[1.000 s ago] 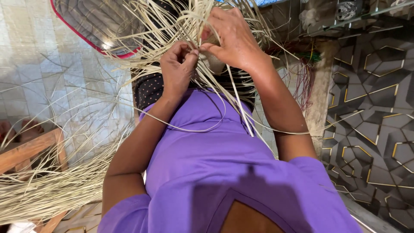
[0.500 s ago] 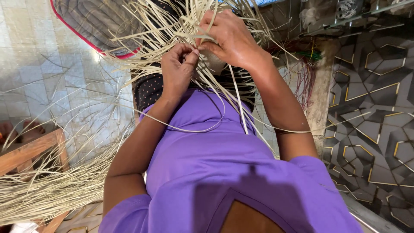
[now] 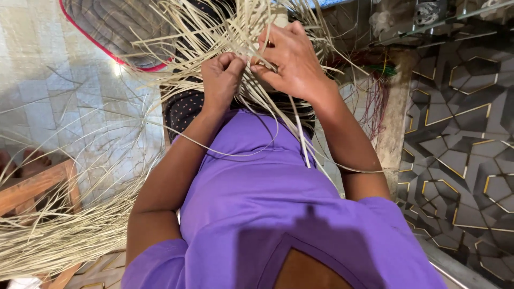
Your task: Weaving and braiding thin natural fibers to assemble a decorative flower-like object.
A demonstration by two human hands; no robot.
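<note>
At the far left edge of the frame, bare toes (image 3: 24, 163) rested on the pale tiled floor (image 3: 59, 101), just above a brown wooden frame (image 3: 37, 187). A loose sheaf of pale dry straw strands (image 3: 59, 235) lay across that frame and filled the lower left corner. In the upper left, a grey quilted mat with a red border (image 3: 107, 27) lay on the tiles.

Toward the upper centre, the left hand (image 3: 222, 77) was curled into a near fist, its fingers pinched tight on a few strands of the tangled bundle of pale cream fibre strips (image 3: 235, 32) that fanned out across the top of the frame. Just to its right, touching it, the right hand (image 3: 289, 61) was half closed, thumb and fingertips gripping more strips of the same bundle. Long strips trailed down over the purple short-sleeved shirt (image 3: 267, 203) in the lower centre.

Right of the right forearm stood a worn wooden post (image 3: 393, 123) with reddish threads (image 3: 375, 101) hanging beside it. The right side showed dark grey geometric tiles with gold edges (image 3: 460, 134).
</note>
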